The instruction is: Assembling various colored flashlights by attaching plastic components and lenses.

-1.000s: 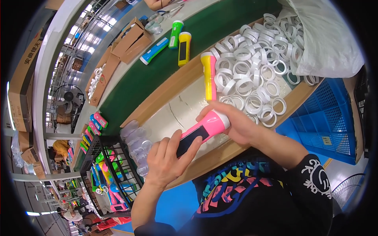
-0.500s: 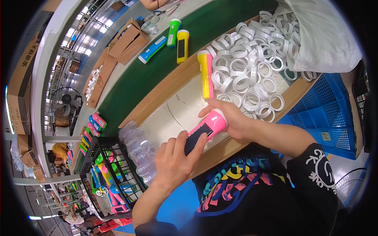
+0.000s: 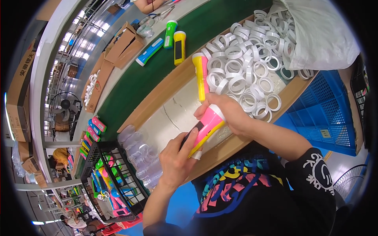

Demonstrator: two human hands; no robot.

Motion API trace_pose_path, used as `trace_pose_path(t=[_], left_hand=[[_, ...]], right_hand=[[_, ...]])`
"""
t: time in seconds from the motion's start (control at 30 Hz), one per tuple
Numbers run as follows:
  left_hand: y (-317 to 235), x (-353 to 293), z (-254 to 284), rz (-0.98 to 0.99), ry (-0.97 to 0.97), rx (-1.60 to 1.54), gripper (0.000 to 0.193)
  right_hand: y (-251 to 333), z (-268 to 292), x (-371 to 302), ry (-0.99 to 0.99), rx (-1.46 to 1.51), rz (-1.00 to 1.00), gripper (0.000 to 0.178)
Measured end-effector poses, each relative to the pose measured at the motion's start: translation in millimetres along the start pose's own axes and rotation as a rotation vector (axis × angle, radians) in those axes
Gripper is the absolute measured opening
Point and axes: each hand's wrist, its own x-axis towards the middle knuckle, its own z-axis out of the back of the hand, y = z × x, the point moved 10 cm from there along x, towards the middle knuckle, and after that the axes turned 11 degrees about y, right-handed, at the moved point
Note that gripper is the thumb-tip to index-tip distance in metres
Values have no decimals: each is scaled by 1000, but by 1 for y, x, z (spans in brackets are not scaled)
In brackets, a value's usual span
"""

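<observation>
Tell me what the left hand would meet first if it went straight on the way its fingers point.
Probably the right hand, at the far end of the pink-and-yellow flashlight that the left hand holds; depth is hard to judge from this single view.

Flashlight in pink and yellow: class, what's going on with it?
The person's left hand grips the pink-and-yellow flashlight by its handle; the right hand curls behind its white-rimmed head. A shallow cardboard tray holds loose white rings, clear discs and another flashlight. To the left, a black basket holds more flashlights.
</observation>
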Motion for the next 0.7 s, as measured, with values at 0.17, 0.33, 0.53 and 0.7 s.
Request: trace_pose_path(t=[0.17,0.33,0.53,0.7], left_hand=[[29,-28,-67,444,35,-1514,54],[-41,-42,-125,188,209,-2824,68],[-11,-29,-57,360,-61,-716,68],[-52,-41,-92,256,207,-2363,48]], right_hand=[[22,-21,-15,117,104,133,41],[3,-40,-21,290,484,246,41],[7,-37,-23,82,197,251,29],[6,-67,-33,207,408,95,21]])
